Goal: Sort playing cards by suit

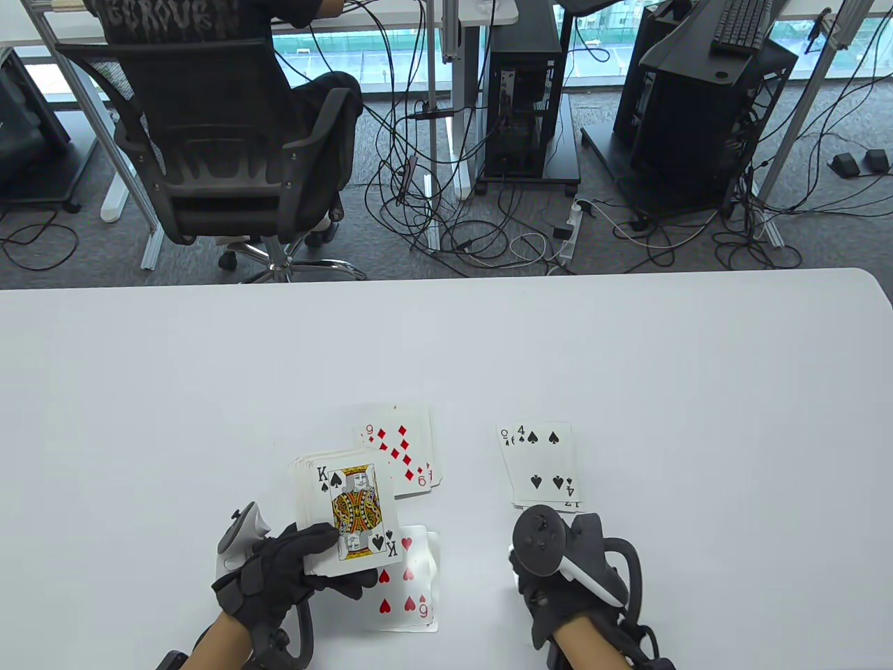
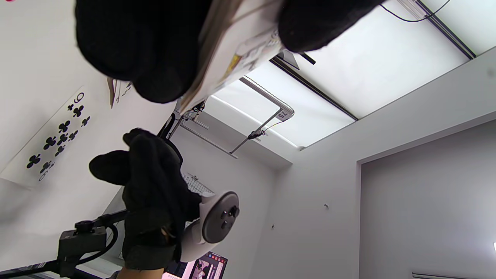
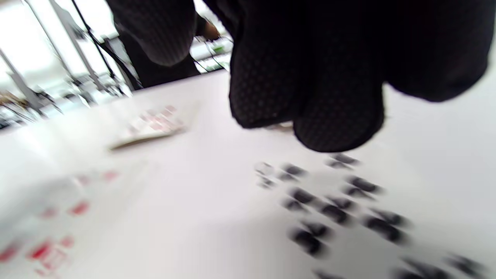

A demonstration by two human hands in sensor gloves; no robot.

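Note:
My left hand point(image 1: 335, 562) grips a face-up deck point(image 1: 349, 513) with the king of spades on top; its fingers point(image 2: 155, 50) wrap round the deck's edge point(image 2: 232, 50). A diamonds pile point(image 1: 401, 450) topped by the nine lies just beyond the deck. Partly under the deck lies a hearts pile point(image 1: 408, 590). A spades pile point(image 1: 544, 464) shows the four over a queen. My right hand point(image 1: 551, 579) hovers near the table's front, its fingers point(image 3: 310, 77) loosely curled and holding nothing. Under them lies a nine of clubs point(image 2: 58, 135), blurred in the right wrist view point(image 3: 337, 209).
The white table point(image 1: 209, 384) stretches bare to the left, right and back. Past its far edge a person sits in a black office chair point(image 1: 209, 153), among computer towers point(image 1: 523, 105) and floor cables.

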